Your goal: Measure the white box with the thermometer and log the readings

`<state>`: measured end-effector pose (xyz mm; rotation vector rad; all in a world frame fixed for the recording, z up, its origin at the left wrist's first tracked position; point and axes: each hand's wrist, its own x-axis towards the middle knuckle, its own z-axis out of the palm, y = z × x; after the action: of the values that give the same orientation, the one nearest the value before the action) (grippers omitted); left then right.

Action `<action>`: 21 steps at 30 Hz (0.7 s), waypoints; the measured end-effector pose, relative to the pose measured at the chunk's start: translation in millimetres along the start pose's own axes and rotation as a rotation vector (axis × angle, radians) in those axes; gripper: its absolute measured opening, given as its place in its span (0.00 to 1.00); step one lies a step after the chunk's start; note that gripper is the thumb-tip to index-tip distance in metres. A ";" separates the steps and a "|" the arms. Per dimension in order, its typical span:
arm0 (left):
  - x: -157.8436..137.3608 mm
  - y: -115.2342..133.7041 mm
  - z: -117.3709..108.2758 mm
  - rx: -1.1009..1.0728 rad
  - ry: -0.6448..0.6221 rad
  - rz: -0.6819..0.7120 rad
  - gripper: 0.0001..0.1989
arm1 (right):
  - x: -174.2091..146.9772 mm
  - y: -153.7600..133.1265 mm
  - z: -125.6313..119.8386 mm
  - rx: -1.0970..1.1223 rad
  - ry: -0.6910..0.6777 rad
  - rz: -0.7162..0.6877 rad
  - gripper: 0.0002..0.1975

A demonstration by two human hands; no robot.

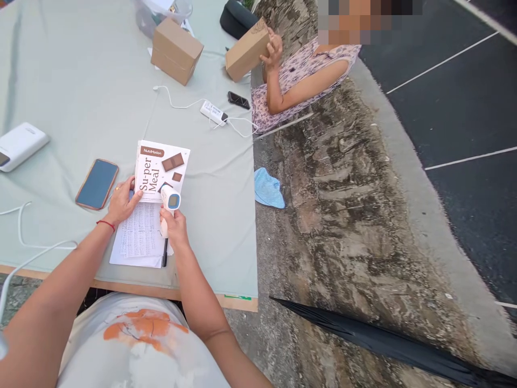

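Btwn L hand [123,202] and R hand [176,226], sheets [139,237] w/ tiny, unreadable writing are laid. By R hand, thermometer gun [172,200] is grasped; by L hand, box [155,161] marked "NutriMotion Su-per Meal" is held, ahead of R hand.

White package [160,171] partly hides papers [141,237]; writing seems illegibly small.

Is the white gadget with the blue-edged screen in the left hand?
No, the right hand grips the white gadget, while the left hand holds the Su-per Meal pack.
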<state>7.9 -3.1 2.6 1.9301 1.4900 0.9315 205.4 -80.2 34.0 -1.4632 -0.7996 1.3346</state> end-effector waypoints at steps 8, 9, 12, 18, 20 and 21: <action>-0.6 1.7 -1.3 -0.007 -0.005 0.001 0.48 | -3.8 -4.4 3.8 0.073 0.042 0.055 0.26; -0.7 2.4 -1.9 -0.001 -0.012 -0.004 0.49 | -4.4 -5.1 3.6 0.075 0.038 0.055 0.25; -0.9 5.3 -3.8 0.014 -0.037 -0.025 0.50 | -6.1 -7.4 3.4 0.053 0.024 0.055 0.24; -0.2 7.9 -5.4 0.020 -0.048 -0.046 0.52 | -9.8 -13.0 6.9 0.095 0.013 0.028 0.24; 0.0 6.9 -5.2 0.017 -0.047 -0.049 0.52 | -13.7 -15.0 6.7 0.123 0.003 0.010 0.23; 0.0 6.1 -5.1 0.014 -0.045 -0.048 0.52 | -16.5 -15.9 5.7 0.132 0.006 0.000 0.22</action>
<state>7.6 -4.7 10.4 1.9043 1.5137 0.8537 198.9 -89.0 54.9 -1.3631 -0.6947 1.3564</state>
